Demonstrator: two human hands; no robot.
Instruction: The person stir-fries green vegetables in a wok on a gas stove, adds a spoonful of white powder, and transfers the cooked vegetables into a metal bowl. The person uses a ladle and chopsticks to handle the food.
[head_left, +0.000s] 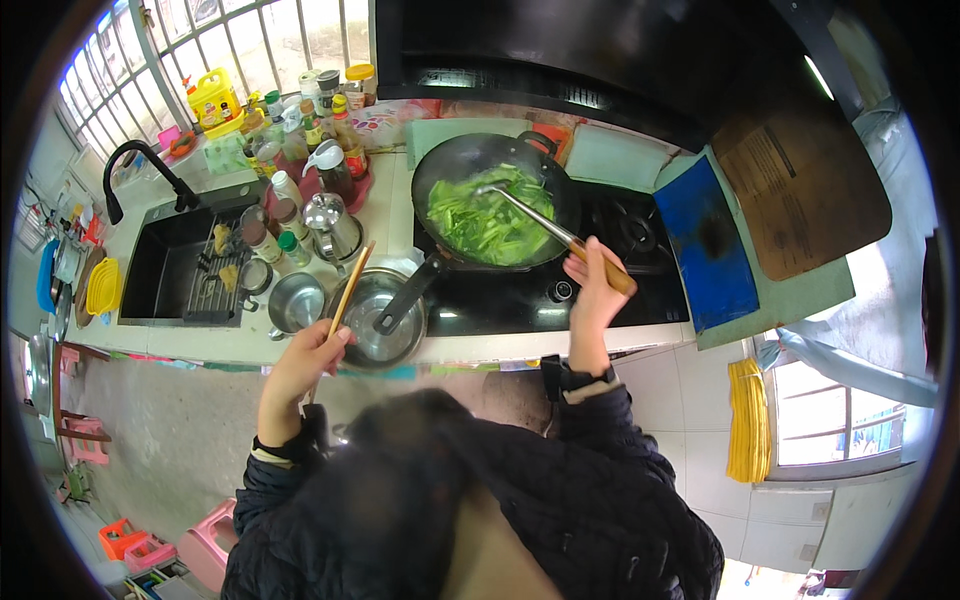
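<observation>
My right hand (596, 296) grips the wooden handle of a metal cooking utensil (529, 212), probably a spatula or ladle. Its head rests among chopped green vegetables (487, 225), partly hidden by them. They lie in a black wok (433, 169) on the gas hob (495, 304). A pair of wooden chopsticks (354, 281) is held in my left hand (313, 356), tips pointing up and away from me. Beneath and beside that hand sits a steel pot (382, 352) with a glass lid. The wok's black handle (409, 296) reaches over this lid.
A small steel pot (297, 304) and a steel kettle (332, 227) stand left of the lidded pot. Several bottles and jars (289, 217) crowd the counter near the black sink (180, 270). Right of the hob leans a blue panel (709, 244); the range hood (540, 52) hangs above.
</observation>
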